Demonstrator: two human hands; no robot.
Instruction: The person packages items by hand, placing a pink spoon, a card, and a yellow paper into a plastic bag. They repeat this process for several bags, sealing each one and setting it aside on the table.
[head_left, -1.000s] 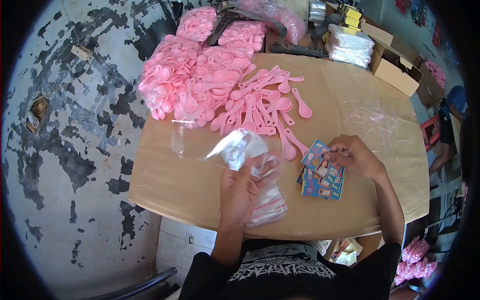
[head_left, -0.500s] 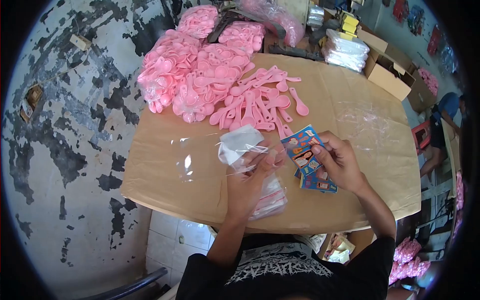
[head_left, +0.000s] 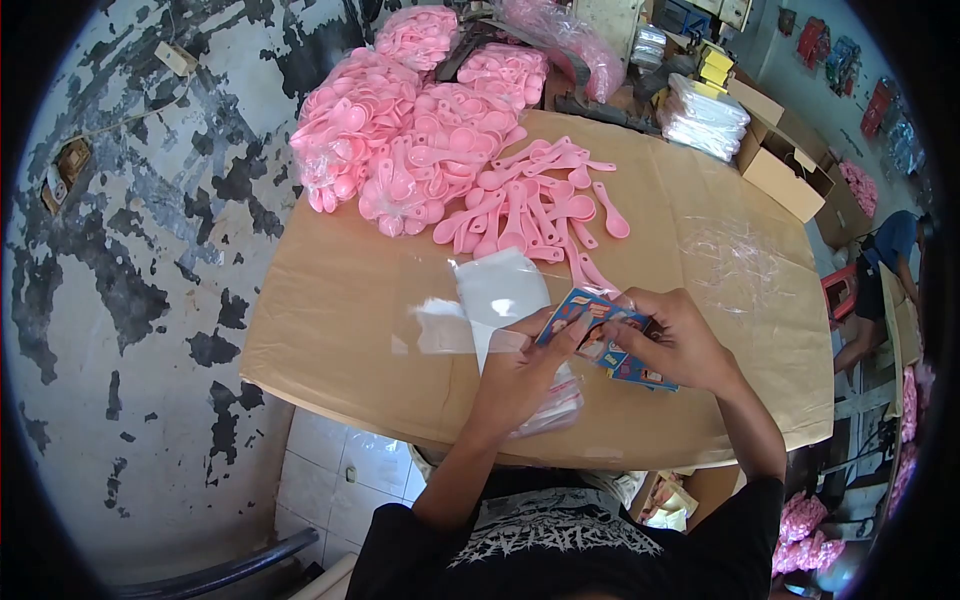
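Observation:
Both hands meet over a blue printed card [head_left: 575, 312] near the table's front. My right hand [head_left: 685, 340] pinches the card's right part between thumb and fingers. My left hand [head_left: 515, 390] is closed, its thumb pressing the card's left part. A clear plastic bag [head_left: 440, 328] sticks out leftward from the left fingers; its opening is hidden by the hands. Under the left hand lie a stack of clear bags [head_left: 555, 410] and a white sheet [head_left: 498, 285]. More blue cards [head_left: 640, 374] lie below the right hand. Loose pink spoons [head_left: 515, 215] are heaped beyond both hands.
Bulging clear bags of pink spoons [head_left: 355, 125] stand at the back left. A crumpled clear film [head_left: 735, 255] lies on the right. Packs of clear bags [head_left: 703, 118] and an open carton [head_left: 785, 175] sit at the back right. Another person [head_left: 890, 260] is at far right.
The right hand has brought the card left to the left hand, and the left thumb now presses on it. The clear bag has shifted and flattened. The view has tilted slightly.

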